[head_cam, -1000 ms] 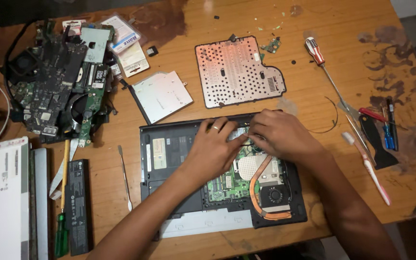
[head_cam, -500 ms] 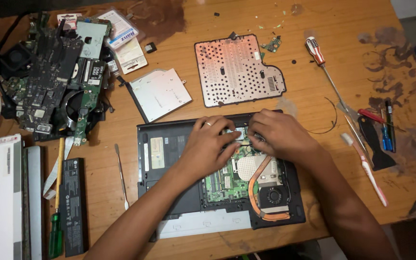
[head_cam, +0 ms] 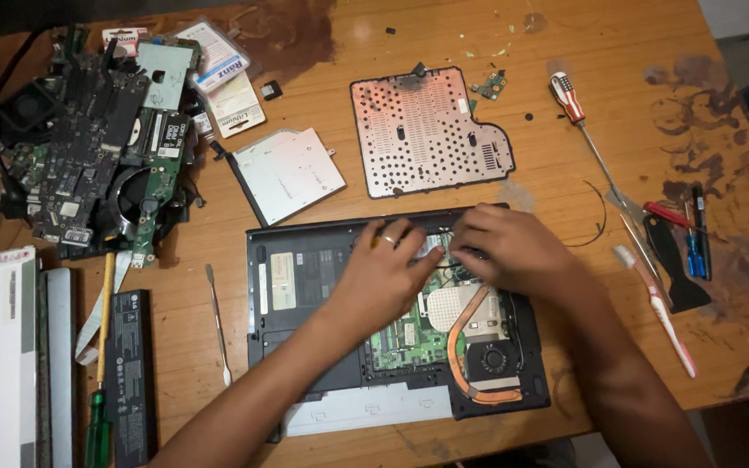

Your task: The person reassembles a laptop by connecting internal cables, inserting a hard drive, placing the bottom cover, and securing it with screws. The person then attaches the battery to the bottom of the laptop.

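Centre of table [head_cam: 565, 156]: opened laptop base [head_cam: 305, 286], board exposed. Left hand [head_cam: 389, 276] and right hand [head_cam: 513, 247] have crept together, fingertips curled onto a small part at its 12 o'clock edge. Perforated cover [head_cam: 426, 130] lies beyond at 12; toothbrush [head_cam: 656, 303] at 3.

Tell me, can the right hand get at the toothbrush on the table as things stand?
Probably yes. The toothbrush lies just beside the right hand on bare table, with nothing on top of it; only the black scraper lies close by.
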